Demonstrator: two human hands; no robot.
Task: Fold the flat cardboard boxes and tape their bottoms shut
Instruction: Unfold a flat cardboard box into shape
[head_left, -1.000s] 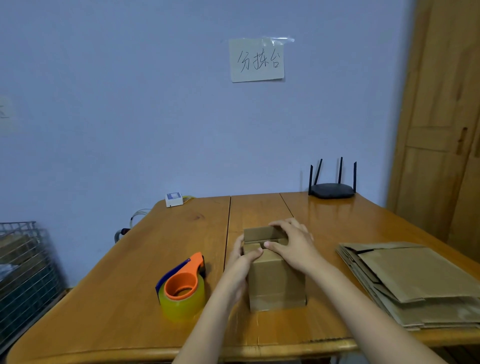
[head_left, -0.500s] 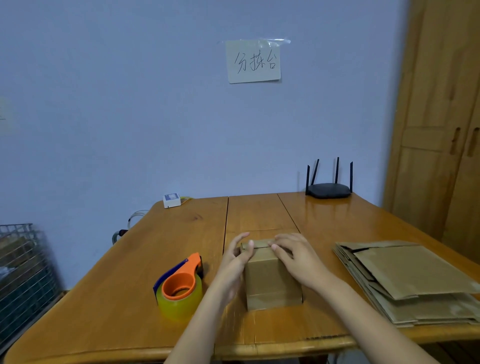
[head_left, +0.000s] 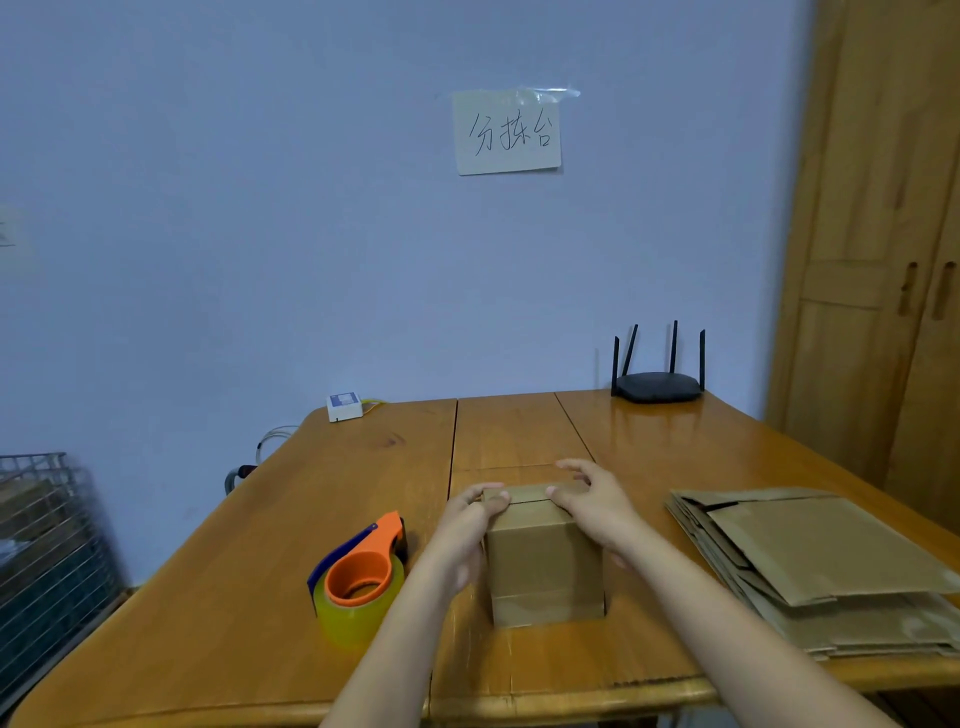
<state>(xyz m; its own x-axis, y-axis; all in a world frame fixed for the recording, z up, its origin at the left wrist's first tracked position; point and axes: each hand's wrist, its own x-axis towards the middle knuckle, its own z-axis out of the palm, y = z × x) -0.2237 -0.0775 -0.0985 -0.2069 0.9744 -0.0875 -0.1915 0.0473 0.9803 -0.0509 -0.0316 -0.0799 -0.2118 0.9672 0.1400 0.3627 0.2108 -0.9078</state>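
Note:
A small brown cardboard box (head_left: 545, 566) stands upright near the table's front middle, its top flaps folded down flat with a seam across them. My left hand (head_left: 465, 530) grips the box's left side, thumb pressing on the top flap. My right hand (head_left: 597, 506) lies over the right part of the top, fingers spread and pressing the flaps down. A roll of clear yellowish tape in an orange and blue dispenser (head_left: 361, 577) sits on the table just left of my left hand. A stack of flat cardboard boxes (head_left: 810, 566) lies at the right.
The wooden table (head_left: 337, 493) holds a black router (head_left: 657, 384) at the back right and a small white device (head_left: 344, 406) at the back left. A wire basket (head_left: 47, 551) stands off the table's left. A wooden wardrobe (head_left: 883, 260) rises at the right.
The raised far flap has been pushed down flat. My hands have shifted from holding the flaps to pressing on the closed top.

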